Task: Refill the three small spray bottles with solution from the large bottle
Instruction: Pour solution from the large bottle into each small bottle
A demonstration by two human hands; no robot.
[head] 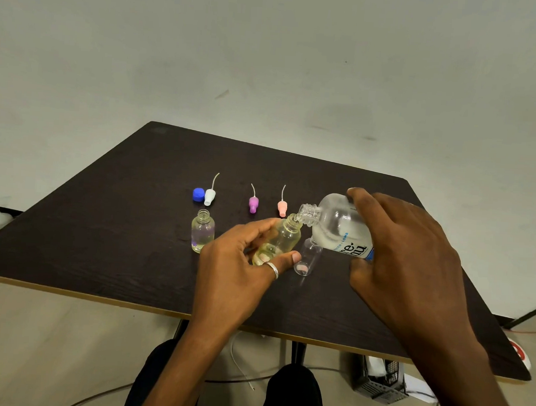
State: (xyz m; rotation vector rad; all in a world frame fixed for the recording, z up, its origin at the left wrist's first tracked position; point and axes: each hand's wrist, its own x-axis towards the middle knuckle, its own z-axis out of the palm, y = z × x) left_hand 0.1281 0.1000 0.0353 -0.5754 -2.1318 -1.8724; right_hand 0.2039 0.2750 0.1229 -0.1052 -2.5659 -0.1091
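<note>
Just above the worktop (116,224), the left hand (243,258) had its fingers curled round a tilted small bottle (281,240) holding a little liquid, the right hand (408,260) had its fingers clamped on the tipped, part-full large bottle (338,226), neck at its mouth, a second bottle (202,234) stood roughly half full, and a third bottle (309,258) looked empty.

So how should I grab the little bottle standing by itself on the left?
Wrap your fingers round the small bottle at its straight middle, coming from its open left side. It stands upright, uncapped, with liquid inside, so keep it level.
</note>
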